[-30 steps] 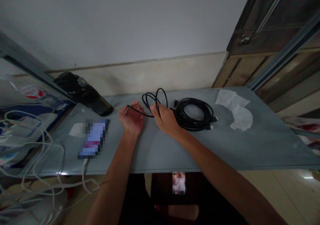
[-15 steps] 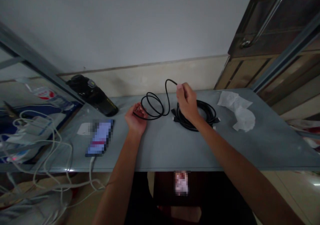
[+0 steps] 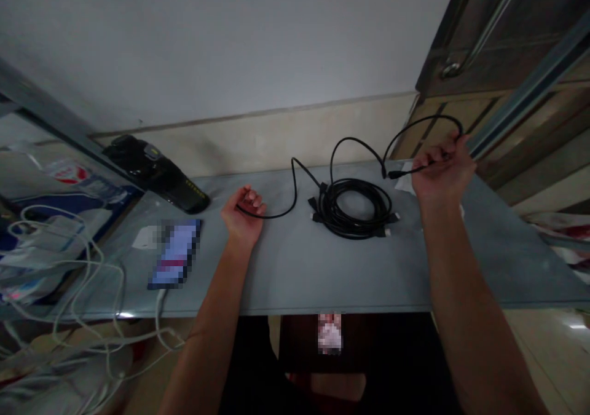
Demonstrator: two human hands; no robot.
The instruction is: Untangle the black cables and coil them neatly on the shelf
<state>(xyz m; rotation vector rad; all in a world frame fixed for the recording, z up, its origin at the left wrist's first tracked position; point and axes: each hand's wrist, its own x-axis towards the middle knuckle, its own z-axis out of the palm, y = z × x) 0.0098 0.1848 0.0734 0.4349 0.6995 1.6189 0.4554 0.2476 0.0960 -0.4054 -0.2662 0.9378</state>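
A thin black cable (image 3: pixel 350 139) stretches between my two hands above the grey tabletop. My left hand (image 3: pixel 245 211), palm up with curled fingers, is closed on one part of it. Far to the right, my right hand (image 3: pixel 443 164) grips another stretch, and a black connector (image 3: pixel 397 174) sticks out to the left of its fingers. Between the hands lies a round coil of black cables (image 3: pixel 329 218), with several plugs poking out at its sides. The held cable passes over the coil's back edge. My fingers hide the cable inside both fists.
A black bottle-like object (image 3: pixel 157 175) leans at the back left. A phone (image 3: pixel 177 255) with a white charging cable lies before it. White cords (image 3: pixel 94 267) tangle at the left. Crumpled white paper (image 3: pixel 405 184) sits partly behind my right hand. Metal posts (image 3: pixel 530 95) frame the table (image 3: pixel 295 280).
My right hand has swung right from above the coil, drawing the cable along. The loose loops near my left hand have pulled out into a single curve. My left hand stays nearly in place.
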